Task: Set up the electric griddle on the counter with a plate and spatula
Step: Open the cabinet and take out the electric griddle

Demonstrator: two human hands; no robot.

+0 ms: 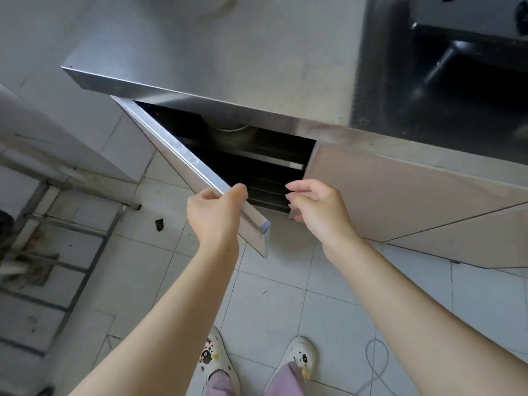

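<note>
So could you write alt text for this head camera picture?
A person's left hand grips the top edge of a half-open cabinet door beneath a steel counter, while the right hand hovers open at the neighbouring door.

Brushed-steel counter (228,52), shiny metal door edge (183,155), matt beige cabinet front (400,195) (laminate-like), glossy floor tiles (285,295)

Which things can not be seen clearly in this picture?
- Head view: cabinet interior mostly dark; only a pale round rim shows, cut off by the counter edge.
- Appliance at top right, cropped by the frame.
- Right hand fingertips hidden behind the right door.
</note>
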